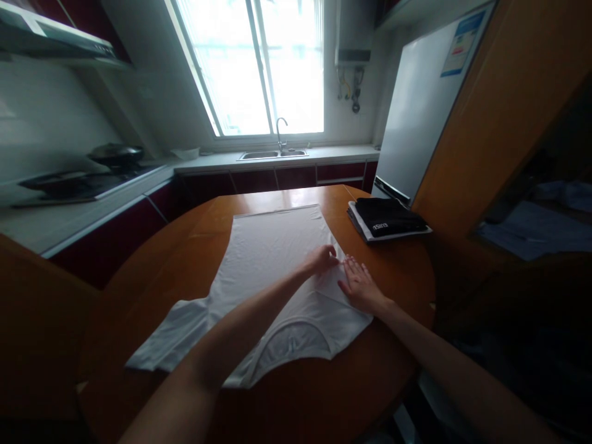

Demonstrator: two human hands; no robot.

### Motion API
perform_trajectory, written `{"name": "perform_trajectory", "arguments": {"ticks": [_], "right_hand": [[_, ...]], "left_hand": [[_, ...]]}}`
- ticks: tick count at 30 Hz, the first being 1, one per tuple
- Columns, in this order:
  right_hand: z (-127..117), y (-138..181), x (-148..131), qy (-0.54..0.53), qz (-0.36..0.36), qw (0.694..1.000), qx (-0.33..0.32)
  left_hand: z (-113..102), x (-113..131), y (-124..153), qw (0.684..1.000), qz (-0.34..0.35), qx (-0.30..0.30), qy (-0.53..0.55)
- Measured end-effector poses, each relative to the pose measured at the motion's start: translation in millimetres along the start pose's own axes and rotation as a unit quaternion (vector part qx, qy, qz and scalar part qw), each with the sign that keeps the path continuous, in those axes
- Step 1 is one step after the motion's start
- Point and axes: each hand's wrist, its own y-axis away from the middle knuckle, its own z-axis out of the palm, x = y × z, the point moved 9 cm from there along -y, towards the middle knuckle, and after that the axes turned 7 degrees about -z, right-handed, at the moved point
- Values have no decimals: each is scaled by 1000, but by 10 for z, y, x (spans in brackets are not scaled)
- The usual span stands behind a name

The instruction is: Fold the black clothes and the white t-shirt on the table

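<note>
A white T-shirt (272,246) lies spread on the round wooden table (194,234), its neckline toward me and its hem toward the window. One sleeve sticks out at the left; the right sleeve looks folded in over the body. My left hand (321,259) reaches across the shirt, its fingers curled in a pinch on the fabric near the right edge. Just beside it, my right hand (361,288) lies flat on the cloth along that edge, fingers stretched out. The fingertips of both hands are close together.
A stack of folded clothes (388,219), black on top, sits at the table's right. Behind are a counter with a sink (272,155) and faucet, a fridge (414,117) at right, and a stove with a pan (116,155) at left.
</note>
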Motion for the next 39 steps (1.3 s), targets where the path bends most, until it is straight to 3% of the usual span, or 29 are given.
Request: {"name": "perform_trajectory", "arguments": {"ticks": [4,6,9,11,16,20,22,26,29,34,37,39], "right_hand": [[1,-3,1,0,0,1000,1],[11,-8,3,1,0,1000,-4],[18,-12,6,4,1,1000,-9],[12,-11,18,9,9,1000,-6],[26,-6,21,17,13,1000,-2],[31,-6,76,1,19,1000,-3],[-27,-14,151,-31,32,999,12],[-321,-65,291,-63,63,991,103],[-417,-178,137,-28,20,992,125],[-107,-342,-275,18,-56,997,54],[92,-377,-285,22,-49,998,-11],[47,-394,-203,10,-44,999,-11]], "left_hand": [[-95,9,145,998,1,51,-30],[-151,116,286,994,68,75,-49],[-41,270,554,973,209,32,-92],[96,222,661,965,233,-19,-117],[221,50,659,971,186,-47,-139],[164,52,640,974,170,-59,-136],[20,17,649,979,151,-47,-126],[-458,-177,757,989,103,18,-105],[-746,-377,959,990,76,55,-109],[-795,-674,1435,991,44,44,-117],[-732,-790,1692,992,33,39,-114],[-715,-839,1808,993,29,48,-108]]}}
